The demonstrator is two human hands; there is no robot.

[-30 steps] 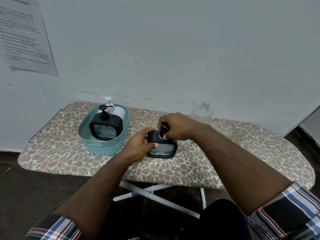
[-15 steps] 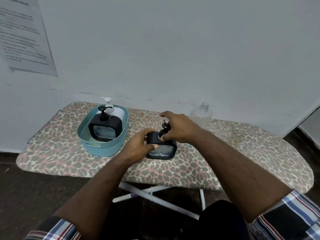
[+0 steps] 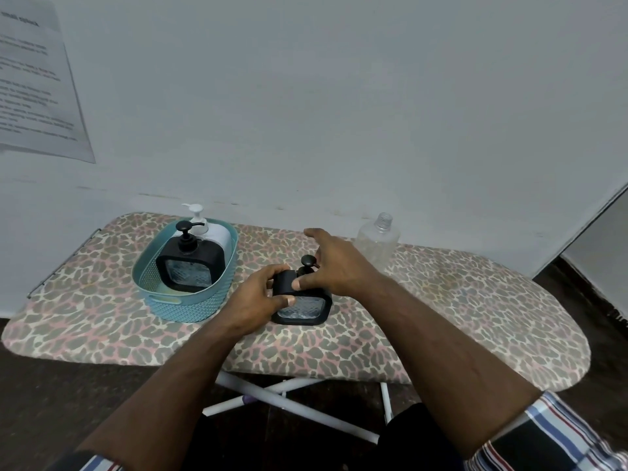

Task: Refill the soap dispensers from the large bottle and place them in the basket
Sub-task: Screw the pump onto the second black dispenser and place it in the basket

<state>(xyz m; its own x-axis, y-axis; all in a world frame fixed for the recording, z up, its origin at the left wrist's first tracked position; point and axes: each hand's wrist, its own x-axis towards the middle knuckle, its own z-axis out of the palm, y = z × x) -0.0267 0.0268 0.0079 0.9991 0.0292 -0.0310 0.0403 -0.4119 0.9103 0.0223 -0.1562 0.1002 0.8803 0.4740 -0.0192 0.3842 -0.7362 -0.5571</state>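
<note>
A black square soap dispenser (image 3: 302,309) with a clear patterned window stands on the ironing board, its black pump head (image 3: 307,261) on top. My left hand (image 3: 256,300) grips its left side. My right hand (image 3: 334,263) is at the pump's base, thumb on the dispenser's top, other fingers spread. A teal basket (image 3: 190,305) to the left holds a second black dispenser (image 3: 190,263) and a white pump bottle (image 3: 212,232). The large clear bottle (image 3: 377,244), uncapped, stands behind my right hand near the wall.
The ironing board (image 3: 441,317) has a leopard-print cover and white legs (image 3: 289,402) below. A wall runs right behind it, with a printed sheet (image 3: 34,83) taped at the upper left. Dark floor lies below the board's front edge.
My right hand's fingers have loosened and spread from around the pump head, which now shows. My left hand has kept its hold on the dispenser.
</note>
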